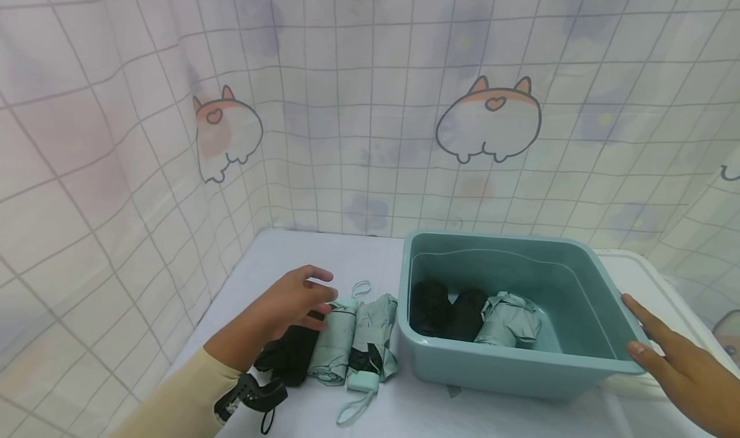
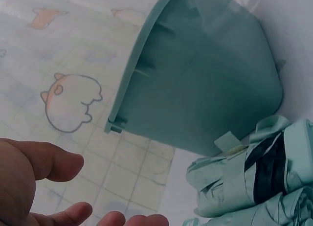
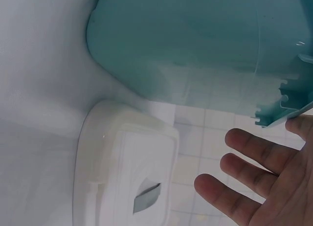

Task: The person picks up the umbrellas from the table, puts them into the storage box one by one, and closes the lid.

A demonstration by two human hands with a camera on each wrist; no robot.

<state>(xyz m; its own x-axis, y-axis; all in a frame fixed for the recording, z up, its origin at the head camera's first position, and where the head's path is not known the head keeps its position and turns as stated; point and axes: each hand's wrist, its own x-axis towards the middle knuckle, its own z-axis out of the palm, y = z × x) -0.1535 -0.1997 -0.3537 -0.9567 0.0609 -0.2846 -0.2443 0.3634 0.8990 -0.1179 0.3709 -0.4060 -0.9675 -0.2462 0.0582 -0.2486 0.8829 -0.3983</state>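
Note:
My left hand (image 1: pixel 297 300) hovers over the left part of the table, its fingers loosely bent around nothing. Below it lie a black folded umbrella (image 1: pixel 295 358) and, to its right, two pale green folded umbrellas (image 1: pixel 334 351) (image 1: pixel 372 325) with wrist loops. In the left wrist view a pale green umbrella (image 2: pixel 230 182) lies beyond the fingertips. A teal plastic bin (image 1: pixel 491 364) stands right of the umbrellas. Inside it are two black folded umbrellas (image 1: pixel 430 306) (image 1: pixel 467 313) and a pale green one (image 1: pixel 509 319). My right hand (image 1: pixel 685 364) touches the bin's right rim with extended fingers.
A white lidded box (image 3: pixel 137 162) with a grey tab stands on the white-covered table (image 1: pixel 329 245), right of the bin. Patterned curtain (image 1: pixel 370 104) with grid lines and cartoon animals hangs behind and to the left.

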